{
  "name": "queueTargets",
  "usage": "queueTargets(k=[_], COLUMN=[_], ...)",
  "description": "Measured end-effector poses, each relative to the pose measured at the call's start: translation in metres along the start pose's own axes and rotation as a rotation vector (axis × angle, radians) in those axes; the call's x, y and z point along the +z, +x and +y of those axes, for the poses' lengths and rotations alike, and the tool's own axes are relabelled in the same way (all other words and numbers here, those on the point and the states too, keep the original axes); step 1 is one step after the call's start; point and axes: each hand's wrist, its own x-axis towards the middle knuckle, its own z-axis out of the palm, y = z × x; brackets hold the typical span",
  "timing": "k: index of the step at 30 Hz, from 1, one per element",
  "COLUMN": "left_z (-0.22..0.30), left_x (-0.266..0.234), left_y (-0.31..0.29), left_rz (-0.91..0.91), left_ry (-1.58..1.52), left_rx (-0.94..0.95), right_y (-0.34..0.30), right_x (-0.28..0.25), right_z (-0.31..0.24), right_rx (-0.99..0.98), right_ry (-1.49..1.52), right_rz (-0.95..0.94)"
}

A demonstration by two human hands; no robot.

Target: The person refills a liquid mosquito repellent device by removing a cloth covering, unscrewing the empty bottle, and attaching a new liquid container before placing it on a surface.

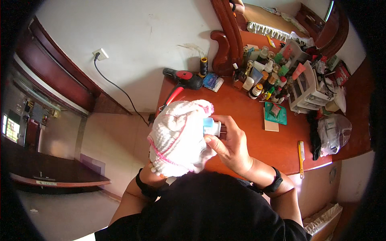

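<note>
A bunched white ribbed cloth (177, 132) with pink trim is held up in front of my body, above the near edge of the dressing table. It may be a towel or a knitted piece; its folds do not show which. My left hand (157, 172) grips it from below at the left, mostly covered by it. Against the cloth's right side, my right hand (235, 148) pinches a small light-blue and white plastic piece (210, 127) between thumb and fingers. The exact kind of that piece cannot be made out.
The red-brown dressing table (241, 116) bears a black-and-red hair dryer (187, 79), a thread spool (204, 66), many bottles (257, 90), a white drawer box (307, 90), a green tray (277, 113), a yellow-handled comb (301, 158) and a plastic bag (333, 134). A cord (120, 90) runs from the wall socket (100, 54).
</note>
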Motion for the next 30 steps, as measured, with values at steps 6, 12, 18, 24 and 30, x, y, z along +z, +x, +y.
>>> queueTargets(k=[6,12,18,24,30], left_z=[-0.011,0.008,-0.005,-0.012,-0.024], left_x=[-0.005,0.005,0.017,-0.004,-0.004], left_y=[0.006,-0.018,-0.041,0.005,-0.003], left_rz=[0.046,-0.045,0.050,0.037,-0.107], left_ry=[-0.028,-1.211,-1.399,-0.074,-0.180], left_rx=[-0.041,-0.814,-0.876,0.090,-0.079], right_y=[0.007,0.004,0.003,0.004,0.004], right_x=[-0.005,-0.003,-0.001,-0.008,-0.018], right_z=[-0.004,0.005,-0.014,-0.015,-0.005], right_rx=[0.138,0.055,-0.084,-0.315,-0.282], right_ry=[0.151,0.055,-0.196,-0.269,-0.138], right_rz=[-0.049,0.016,0.056,-0.093,-0.243])
